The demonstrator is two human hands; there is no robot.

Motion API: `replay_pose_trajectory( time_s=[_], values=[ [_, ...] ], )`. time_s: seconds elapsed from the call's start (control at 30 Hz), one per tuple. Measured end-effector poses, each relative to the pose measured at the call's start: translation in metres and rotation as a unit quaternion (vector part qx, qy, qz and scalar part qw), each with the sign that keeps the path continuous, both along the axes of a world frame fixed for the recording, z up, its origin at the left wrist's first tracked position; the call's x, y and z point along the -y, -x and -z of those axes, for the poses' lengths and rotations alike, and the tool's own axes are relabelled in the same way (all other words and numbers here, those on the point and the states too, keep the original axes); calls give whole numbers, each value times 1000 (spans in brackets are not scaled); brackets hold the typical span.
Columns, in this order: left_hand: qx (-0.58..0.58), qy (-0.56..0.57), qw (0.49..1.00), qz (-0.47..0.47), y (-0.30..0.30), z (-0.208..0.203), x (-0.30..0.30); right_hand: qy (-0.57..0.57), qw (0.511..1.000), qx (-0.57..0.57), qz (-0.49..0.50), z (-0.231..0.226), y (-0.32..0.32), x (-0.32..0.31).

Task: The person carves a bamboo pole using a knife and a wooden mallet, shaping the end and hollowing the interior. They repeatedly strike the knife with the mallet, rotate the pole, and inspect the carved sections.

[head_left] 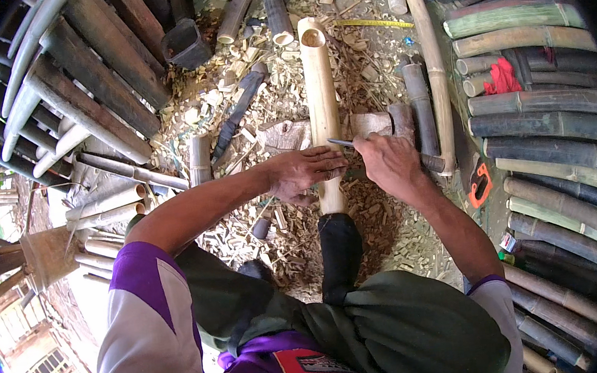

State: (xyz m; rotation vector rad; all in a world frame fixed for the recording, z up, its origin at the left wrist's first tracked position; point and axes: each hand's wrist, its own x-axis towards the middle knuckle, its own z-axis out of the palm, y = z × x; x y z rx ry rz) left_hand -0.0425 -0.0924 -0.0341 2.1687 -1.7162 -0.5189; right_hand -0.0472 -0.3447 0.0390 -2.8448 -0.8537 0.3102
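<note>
A pale, peeled bamboo pole [319, 84] points away from me, its hollow far end facing up. It crosses a rough wood block [286, 136], and its near end meets my black-covered foot [339, 247]. My left hand [306, 171] lies across the pole, fingers stretched out flat over it. My right hand [388, 163] is closed round a knife [341, 142], whose narrow dark blade points left over the pole just beyond my left fingers. A long brown handle end [431, 162] sticks out behind the right fist. Most of the grip is hidden.
Wood chips [381, 222] cover the ground. Stacked bamboo lengths [538, 102] line the right side, with an orange-handled saw [480, 185] beside them. Dark poles [103, 61] lean at left near a black bucket [186, 45]. A yellow tape measure [373, 23] lies beyond the pole.
</note>
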Motion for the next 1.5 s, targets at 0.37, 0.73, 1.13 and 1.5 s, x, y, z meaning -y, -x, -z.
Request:
replay_pose_trajectory(
  time_s=[0.37, 0.73, 1.13, 1.5],
  values=[
    [3, 191, 957, -216, 102, -72, 65, -202, 941, -211, 173, 13, 9, 58],
    [-246, 477, 780, -321, -3, -83, 82, 35, 925, 107, 363, 76, 55, 56],
    [-389, 450, 677, -432, -55, -99, 63, -4, 881, -103, 461, 130, 67, 76],
    [-355, 434, 680, -472, -47, -94, 61, -21, 869, -150, 471, 143, 64, 88]
  ],
)
